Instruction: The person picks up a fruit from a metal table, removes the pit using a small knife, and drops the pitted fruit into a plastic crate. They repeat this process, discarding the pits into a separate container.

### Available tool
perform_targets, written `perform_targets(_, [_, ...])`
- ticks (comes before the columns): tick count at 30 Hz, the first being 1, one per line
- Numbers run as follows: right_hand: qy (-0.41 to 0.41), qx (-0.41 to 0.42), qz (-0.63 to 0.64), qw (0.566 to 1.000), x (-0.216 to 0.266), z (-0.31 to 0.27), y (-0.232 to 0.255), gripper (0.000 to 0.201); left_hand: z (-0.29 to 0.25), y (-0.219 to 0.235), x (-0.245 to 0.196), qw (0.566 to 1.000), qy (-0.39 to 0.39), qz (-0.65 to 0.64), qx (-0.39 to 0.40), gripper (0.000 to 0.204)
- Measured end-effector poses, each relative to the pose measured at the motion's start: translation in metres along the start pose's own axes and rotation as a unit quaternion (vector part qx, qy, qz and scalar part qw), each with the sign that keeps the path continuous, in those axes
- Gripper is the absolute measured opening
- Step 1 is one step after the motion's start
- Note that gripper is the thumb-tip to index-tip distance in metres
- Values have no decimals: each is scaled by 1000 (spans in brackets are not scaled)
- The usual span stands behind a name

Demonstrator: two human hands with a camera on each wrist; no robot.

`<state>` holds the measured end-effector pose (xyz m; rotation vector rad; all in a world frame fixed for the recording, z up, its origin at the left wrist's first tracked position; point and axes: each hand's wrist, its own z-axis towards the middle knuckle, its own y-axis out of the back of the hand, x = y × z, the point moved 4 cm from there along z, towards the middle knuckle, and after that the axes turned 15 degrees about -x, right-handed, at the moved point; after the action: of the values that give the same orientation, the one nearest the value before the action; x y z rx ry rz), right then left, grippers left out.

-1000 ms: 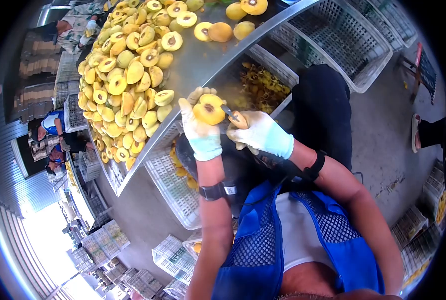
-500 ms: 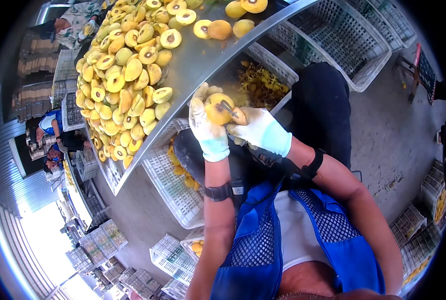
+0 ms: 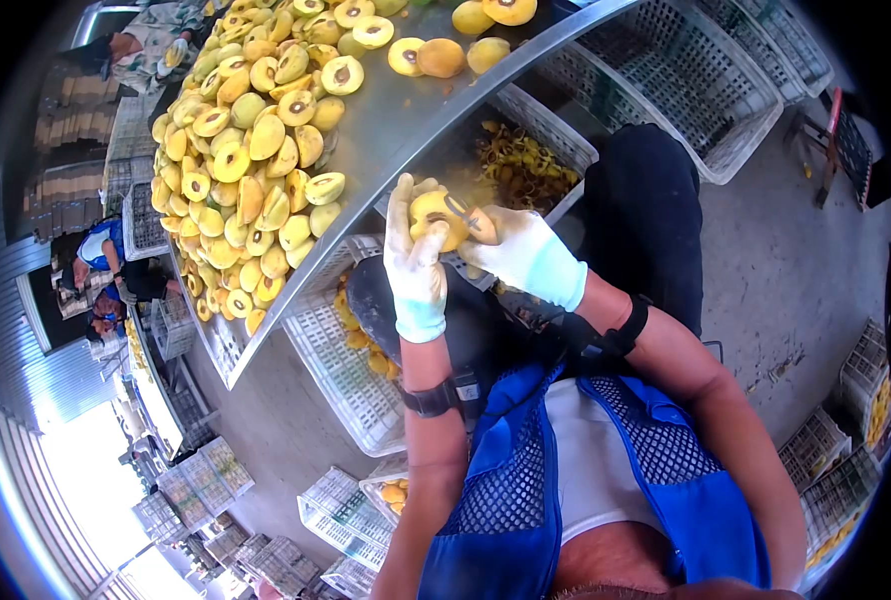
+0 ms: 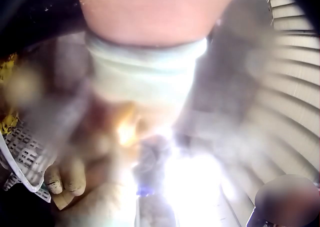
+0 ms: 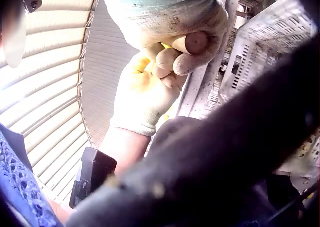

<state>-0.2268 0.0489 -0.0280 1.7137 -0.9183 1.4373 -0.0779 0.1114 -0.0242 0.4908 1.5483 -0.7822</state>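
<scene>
In the head view my gloved left hand (image 3: 418, 275) holds a yellow peach half (image 3: 428, 208), cut face up with a dark pit hollow, its thumb across the near side. My gloved right hand (image 3: 534, 258) grips a pitting knife (image 3: 484, 226) by its short wooden handle; its thin looped metal blade lies over the peach's cut face. From the right wrist, the round handle end (image 5: 196, 42) shows inside the curled right fingers (image 5: 167, 59), close against the left glove (image 5: 142, 94). Glare and blur hide most of the left hand's work in the left wrist view.
A metal table (image 3: 391, 130) bears a heap of peach halves (image 3: 231, 165) beyond my hands, its raised edge close by. Below it are a crate (image 3: 566, 135) with yellow scraps and another crate (image 3: 331, 360) with peach pieces. More crates (image 3: 726, 150) stand at upper right.
The left hand has turned and its thumb has come over the peach half's cut face. The pitting knife's blade has moved from the peach's edge onto that face.
</scene>
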Motion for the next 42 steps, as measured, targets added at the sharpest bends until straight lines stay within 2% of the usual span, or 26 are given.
perform_targets(3, [140, -50, -135, 980, -5, 0, -4, 29, -2, -1, 2, 999, -47, 10, 24, 79])
perform_targets(5, [124, -30, -163, 978, -7, -1, -6, 28, -1, 1, 4, 997, -70, 21, 38, 86])
perform_targets(6, [117, -20, -177, 977, -7, -2, -6, 28, 0, -3, 3, 994, -86, 56, 23, 96])
perform_targets(9, [173, -47, -229, 957, -11, -5, -8, 27, -5, -9, -1, 987, -123, 105, 20, 97])
perform_targets(10, [163, -42, -234, 958, -12, -4, -7, 26, -7, -14, -1, 987, -125, 97, 6, 94])
perform_targets(12, [142, -32, -244, 959, -10, -4, -4, 27, -10, -16, -1, 975, -147, 167, -7, 103])
perform_targets(14, [161, 3, -284, 945, -21, -4, -10, 26, -7, -13, 4, 954, -181, 237, -20, 109])
perform_targets(17, [228, 62, -316, 919, -25, -6, -13, 27, -7, -17, -2, 908, -243, 341, -19, 98])
perform_targets(18, [255, 83, -321, 908, -22, -7, -14, 27, -7, -17, -5, 903, -235, 360, -16, 95])
perform_targets(21, [151, 101, -319, 930, -13, -8, -9, 27, -6, -19, -9, 893, -203, 402, 1, 86])
perform_targets(24, [140, 72, -295, 943, -17, -10, -6, 28, -3, -17, -9, 888, -169, 426, 39, 75])
perform_targets(26, [124, 81, -300, 942, -15, -10, -5, 29, 3, -14, -8, 880, -160, 442, 74, 65])
perform_targets(29, [128, 79, -292, 944, -19, -10, -6, 29, 3, -6, -6, 928, -121, 345, 67, 56])
perform_targets(30, [134, 73, -287, 946, -18, -9, -5, 29, 2, 0, 4, 968, -41, 243, 48, 49])
perform_targets(33, [50, 94, -199, 974, -14, -4, -3, 21, -5, 11, 16, 998, -48, 19, -47, 53])
perform_targets(34, [9, 102, -172, 980, -16, -4, -4, 22, -7, 14, 16, 992, -98, 37, -74, 57])
perform_targets(36, [-72, 117, -113, 984, -19, -4, -7, 24, -18, 4, 23, 991, -104, 41, -72, 56])
perform_targets(38, [-26, 135, -155, 978, -20, -5, -11, 25, -26, -5, 18, 984, -138, 76, -78, 52])
perform_targets(39, [-4, 144, -177, 974, -22, -5, -12, 26, -27, -2, 20, 988, -104, 71, -94, 51])
perform_targets(40, [61, 161, -220, 960, -29, -5, -16, 24, -26, 1, 23, 989, -71, 65, -109, 49])
perform_targets(42, [110, 149, -264, 946, -30, -8, -13, 23, -21, 2, 24, 989, -24, 50, -136, 43])
